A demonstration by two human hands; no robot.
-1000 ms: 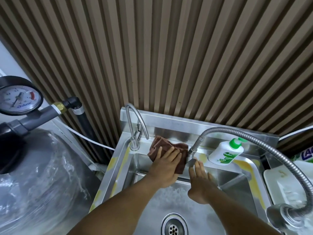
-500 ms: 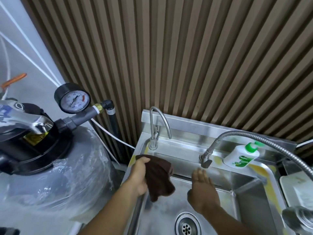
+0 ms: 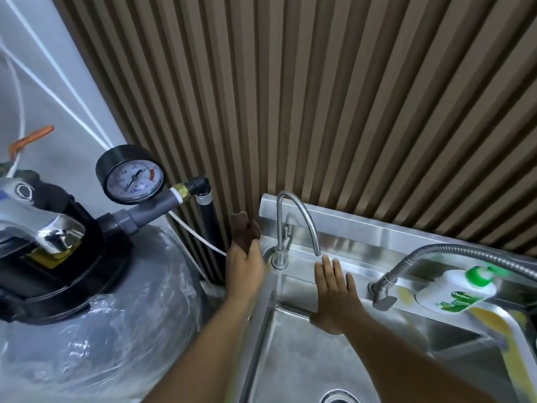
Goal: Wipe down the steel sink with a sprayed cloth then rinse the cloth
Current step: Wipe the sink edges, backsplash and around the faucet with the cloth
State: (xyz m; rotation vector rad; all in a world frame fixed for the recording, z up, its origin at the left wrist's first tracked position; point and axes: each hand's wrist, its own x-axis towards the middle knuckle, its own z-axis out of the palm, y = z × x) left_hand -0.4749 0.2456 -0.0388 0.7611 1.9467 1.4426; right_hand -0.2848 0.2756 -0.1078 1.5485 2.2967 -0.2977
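Observation:
The steel sink fills the lower right of the head view. My left hand grips the brown cloth at the sink's far left corner, with the cloth sticking up past the rim beside the backsplash end. My right hand lies flat with fingers apart on the sink's back wall, just under the spout of the small gooseneck tap. It holds nothing.
A flexible hose tap arches over the back ledge at the right, next to a white soap bottle with a green pump. A plastic-wrapped tank with a pressure gauge stands left of the sink. A slatted wall rises behind.
My left hand carried the cloth from the back ledge to the left rim, then up to the far left corner. My right hand slid left along the back wall. The view swung left.

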